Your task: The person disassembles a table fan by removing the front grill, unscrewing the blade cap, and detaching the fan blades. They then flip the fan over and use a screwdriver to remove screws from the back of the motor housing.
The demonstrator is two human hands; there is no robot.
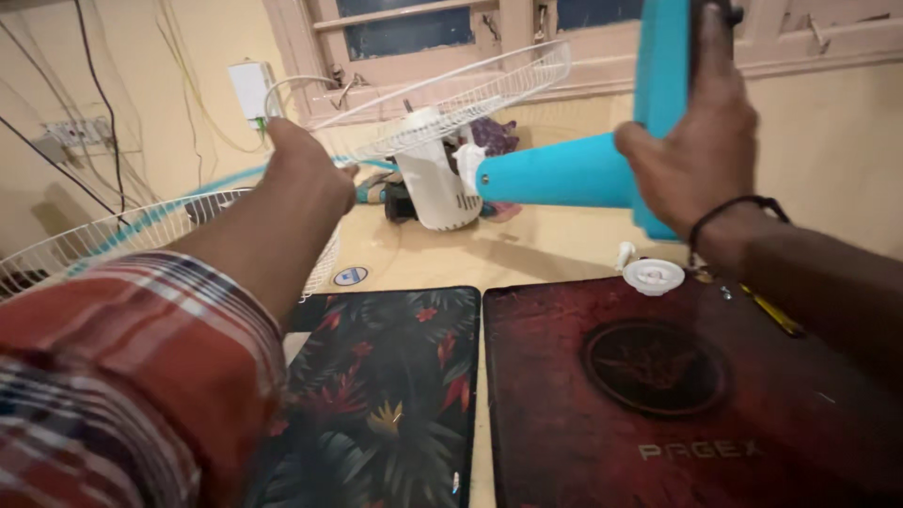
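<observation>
1. Turquoise plastic marks the fan (564,169), which lies tipped over on the pale table (527,249); its blue stem runs from the white motor housing (437,183) to a flat blue base (663,85) held upright.
2. The right hand (701,141) is closed around that base, thumb towards the stem and fingers wrapped over its far side; a dark cord circles the wrist.
3. The left hand (306,165) reaches out left of the motor housing and grips the rim of the white wire guard (451,94), which tilts above the housing; how far its fingers are curled cannot be seen from behind.
4. A second wire guard (103,240) lies flat, well left of the housing.
5. Nearer than the fan lie a dark floral-patterned case (395,395) and a dark red case (658,404), side by side.
6. A small white round cap (654,276) rests at the red case's far edge, just below the base.
</observation>
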